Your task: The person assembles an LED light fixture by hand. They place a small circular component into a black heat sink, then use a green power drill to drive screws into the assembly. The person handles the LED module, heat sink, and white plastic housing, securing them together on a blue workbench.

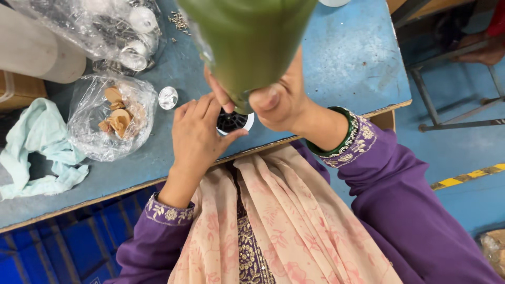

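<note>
While I looked straight down, the blue counter [342, 58] filled most of the view, its near edge running across just above my lap. Biggest thing on it was a pale roll [31, 47] at far left, then a clear bag of shiny round caps [105, 26], a smaller clear bag of tan pieces [113, 118] and a light green cloth [37, 147] near the edge. One loose silver cap [168, 98] lay between bag and hands.

My right hand [281, 102] was closed around the narrow bottom of a green tapered tube [247, 37], thumb across the front. Its long axis ran up from the counter toward my head, wide end up and blurred, narrow tip pointing down. The tip sat directly over a small round white part with a black ribbed centre [233, 122], touching or just above it; I could not tell which.

My left hand [197, 137] was half curled, fingers [202, 108] lying against the left rim of that round part, thumb under its near side, steadying it more than clamping it. Both hands were at it; the left was the one in contact. Part lay near the counter's front edge, between both hands.
</note>
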A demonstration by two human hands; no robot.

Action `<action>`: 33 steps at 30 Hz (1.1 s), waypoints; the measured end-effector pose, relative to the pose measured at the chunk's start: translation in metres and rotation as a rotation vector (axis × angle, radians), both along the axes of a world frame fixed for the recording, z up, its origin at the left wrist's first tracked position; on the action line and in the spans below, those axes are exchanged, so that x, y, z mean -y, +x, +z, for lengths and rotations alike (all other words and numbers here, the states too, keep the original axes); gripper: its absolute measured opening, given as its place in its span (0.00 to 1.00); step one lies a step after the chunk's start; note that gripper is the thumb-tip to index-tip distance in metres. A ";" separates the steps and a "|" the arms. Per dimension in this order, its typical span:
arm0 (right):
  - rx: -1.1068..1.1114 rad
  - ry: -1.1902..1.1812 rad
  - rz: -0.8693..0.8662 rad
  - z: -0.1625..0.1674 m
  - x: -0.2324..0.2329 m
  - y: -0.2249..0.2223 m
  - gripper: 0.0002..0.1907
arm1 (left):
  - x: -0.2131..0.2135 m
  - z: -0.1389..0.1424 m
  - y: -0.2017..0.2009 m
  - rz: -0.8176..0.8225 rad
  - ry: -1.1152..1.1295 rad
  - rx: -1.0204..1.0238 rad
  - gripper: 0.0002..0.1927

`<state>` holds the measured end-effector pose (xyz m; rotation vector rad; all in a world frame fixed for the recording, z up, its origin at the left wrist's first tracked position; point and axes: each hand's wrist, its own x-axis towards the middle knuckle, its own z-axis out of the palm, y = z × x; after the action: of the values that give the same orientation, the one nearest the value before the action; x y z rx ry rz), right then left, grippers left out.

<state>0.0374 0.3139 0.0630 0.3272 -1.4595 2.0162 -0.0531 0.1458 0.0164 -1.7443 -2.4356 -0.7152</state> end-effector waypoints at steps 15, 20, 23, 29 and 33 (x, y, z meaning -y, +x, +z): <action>0.017 0.021 0.141 0.004 -0.012 -0.004 0.33 | 0.001 -0.020 -0.003 0.047 -0.029 0.046 0.30; -0.061 0.296 -0.007 -0.007 -0.015 -0.015 0.31 | 0.002 -0.026 -0.004 0.038 0.115 0.132 0.24; -0.062 0.322 -0.011 -0.013 -0.013 -0.018 0.36 | 0.004 -0.025 -0.006 -0.003 0.151 0.171 0.20; -0.043 0.357 0.044 -0.008 -0.013 -0.016 0.46 | -0.001 -0.022 -0.007 -0.030 0.165 0.113 0.16; -0.001 0.335 0.099 0.000 -0.015 -0.020 0.46 | -0.002 -0.022 -0.006 -0.037 0.163 0.093 0.18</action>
<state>0.0177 0.3288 0.0634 0.5490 -1.8131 1.8395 -0.0595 0.1479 -0.0053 -1.7355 -2.3314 -0.9904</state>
